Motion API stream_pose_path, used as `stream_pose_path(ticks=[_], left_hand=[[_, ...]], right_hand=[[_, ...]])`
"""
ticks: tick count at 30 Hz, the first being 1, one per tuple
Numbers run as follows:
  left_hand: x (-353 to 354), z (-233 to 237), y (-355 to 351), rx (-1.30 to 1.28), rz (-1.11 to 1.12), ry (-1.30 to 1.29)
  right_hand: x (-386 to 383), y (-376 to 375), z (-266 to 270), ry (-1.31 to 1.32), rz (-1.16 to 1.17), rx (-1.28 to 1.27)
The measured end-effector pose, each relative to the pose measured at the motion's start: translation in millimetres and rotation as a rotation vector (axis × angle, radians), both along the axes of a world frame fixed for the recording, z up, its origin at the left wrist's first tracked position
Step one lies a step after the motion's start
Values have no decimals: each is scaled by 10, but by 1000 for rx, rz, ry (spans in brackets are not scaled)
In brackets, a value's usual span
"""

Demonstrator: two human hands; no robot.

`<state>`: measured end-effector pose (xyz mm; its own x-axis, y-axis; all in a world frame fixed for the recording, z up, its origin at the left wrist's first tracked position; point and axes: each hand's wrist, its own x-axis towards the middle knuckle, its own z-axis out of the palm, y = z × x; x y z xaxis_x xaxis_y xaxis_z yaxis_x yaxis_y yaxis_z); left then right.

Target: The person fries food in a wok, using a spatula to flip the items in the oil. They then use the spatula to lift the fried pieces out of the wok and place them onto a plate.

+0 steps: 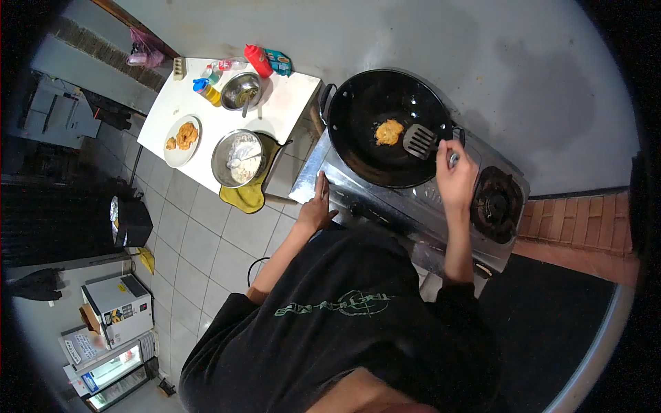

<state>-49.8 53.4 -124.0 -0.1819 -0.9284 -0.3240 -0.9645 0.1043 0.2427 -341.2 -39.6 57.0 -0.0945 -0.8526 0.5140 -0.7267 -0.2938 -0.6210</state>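
Note:
My right hand (457, 177) is closed round the handle of a slotted spatula (418, 142). The spatula's head is inside a large black wok (368, 162), just right of a golden fried fritter (389, 132) lying near the wok's middle. Under the wok is a steel gas stove (330, 168), with a bare burner (496, 205) to the right of my right hand. My left hand (316, 209) rests at the stove's left front corner, fingers stretched out and holding nothing.
On a white table (210, 127) at left stand a plate (180, 164) of fried pieces, a bowl of white flour mix (244, 168), a second steel bowl (231, 103) with a spoon, and bottles, including a red squeeze bottle (259, 63). A yellow-green cloth (242, 198) hangs over the edge.

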Motion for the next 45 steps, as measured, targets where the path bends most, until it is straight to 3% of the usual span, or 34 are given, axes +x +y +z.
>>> stream_pose_path(ticks=[12, 20, 24, 29, 38, 45], left_hand=[[-40, 123, 11, 36, 52, 20], [-32, 61, 20, 25, 47, 35], [-32, 52, 14, 26, 50, 42], [-26, 34, 13, 22, 38, 36], [-39, 46, 12, 27, 4, -40], [-85, 183, -6, 88, 39, -37]], right_hand=[[-29, -503, 161, 70, 32, 239], [-176, -669, -360, -187, 47, 242], [-166, -585, -367, -192, 13, 289], [-145, -525, -412, -458, 61, 651], [-161, -646, -879, -778, 241, 536], [-39, -524, -907, -864, 247, 504]])
